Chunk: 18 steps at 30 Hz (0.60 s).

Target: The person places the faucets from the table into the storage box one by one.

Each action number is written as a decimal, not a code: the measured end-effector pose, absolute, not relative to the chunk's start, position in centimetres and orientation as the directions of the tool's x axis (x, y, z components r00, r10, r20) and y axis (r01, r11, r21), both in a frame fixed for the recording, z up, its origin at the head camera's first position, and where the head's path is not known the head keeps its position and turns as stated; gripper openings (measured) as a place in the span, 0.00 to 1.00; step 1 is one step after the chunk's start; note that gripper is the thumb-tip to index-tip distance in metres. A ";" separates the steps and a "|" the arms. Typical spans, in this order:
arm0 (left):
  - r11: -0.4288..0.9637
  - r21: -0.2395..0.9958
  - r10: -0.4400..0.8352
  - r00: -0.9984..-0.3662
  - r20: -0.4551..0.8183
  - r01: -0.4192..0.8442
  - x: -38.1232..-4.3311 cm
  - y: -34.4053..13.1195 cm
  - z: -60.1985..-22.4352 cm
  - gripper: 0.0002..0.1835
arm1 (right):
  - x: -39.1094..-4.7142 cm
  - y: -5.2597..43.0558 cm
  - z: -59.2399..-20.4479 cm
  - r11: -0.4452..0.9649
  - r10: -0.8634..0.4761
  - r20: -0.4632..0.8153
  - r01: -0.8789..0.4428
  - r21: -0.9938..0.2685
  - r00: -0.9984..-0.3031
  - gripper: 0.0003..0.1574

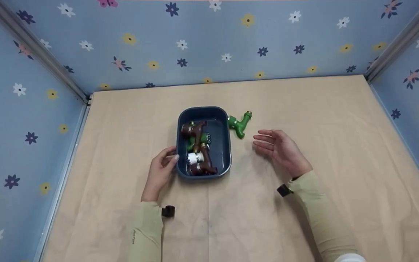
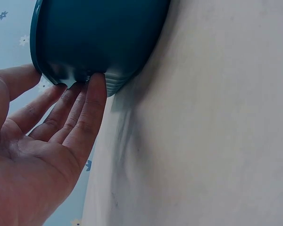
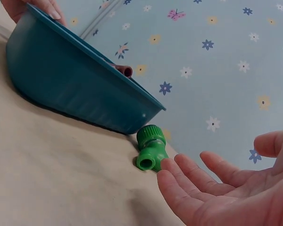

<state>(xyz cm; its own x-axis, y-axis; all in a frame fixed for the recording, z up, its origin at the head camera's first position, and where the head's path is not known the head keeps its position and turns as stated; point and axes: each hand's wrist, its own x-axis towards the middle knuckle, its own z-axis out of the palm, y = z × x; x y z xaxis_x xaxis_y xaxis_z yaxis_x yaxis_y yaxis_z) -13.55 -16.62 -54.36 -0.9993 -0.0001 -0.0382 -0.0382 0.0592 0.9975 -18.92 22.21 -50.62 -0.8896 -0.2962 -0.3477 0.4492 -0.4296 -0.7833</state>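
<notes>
A dark blue plastic tub (image 1: 225, 145) stands on the table with several taps inside. Two brown taps, the upper brown tap (image 1: 196, 133) and the lower brown tap (image 1: 205, 165), lie along its left half, around a green piece (image 1: 205, 138) and a white piece (image 1: 194, 158). My left hand (image 1: 159, 171) holds the tub's left side, thumb at the rim and fingers against the outer wall. Outside the tub's right wall lies a green tap (image 1: 241, 125). My right hand (image 1: 281, 151) is near it to the lower right, palm turned up, holding nothing, fingers extended.
Brown paper-like covering (image 1: 122, 127) spreads over the table. Blue flowered panels (image 1: 216, 40) enclose the back and both sides, with metal posts (image 1: 398, 43) at the corners. A white round object (image 1: 350, 257) shows at the bottom right edge.
</notes>
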 end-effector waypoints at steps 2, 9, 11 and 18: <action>0.067 0.997 -0.001 -0.999 -0.039 -0.038 -13.5 -16.6 -54.3 0.21 | -19.3 22.3 -50.7 -0.425 -0.281 -0.363 0.454 -0.783 -0.889 0.32; 0.039 0.998 0.020 -0.998 -0.052 -0.051 -13.0 -16.5 -52.7 0.21 | -20.6 22.3 -51.0 -0.426 -0.244 -0.390 0.460 -0.779 -0.888 0.32; 0.040 0.998 0.031 -0.998 -0.055 -0.054 -12.9 -16.5 -52.2 0.21 | -21.0 22.3 -51.1 -0.423 -0.237 -0.393 0.459 -0.781 -0.888 0.32; 0.052 0.997 0.007 -0.999 -0.049 -0.048 -13.4 -16.6 -54.0 0.20 | -22.7 22.0 -51.1 -0.421 -0.205 -0.429 0.475 -0.773 -0.880 0.32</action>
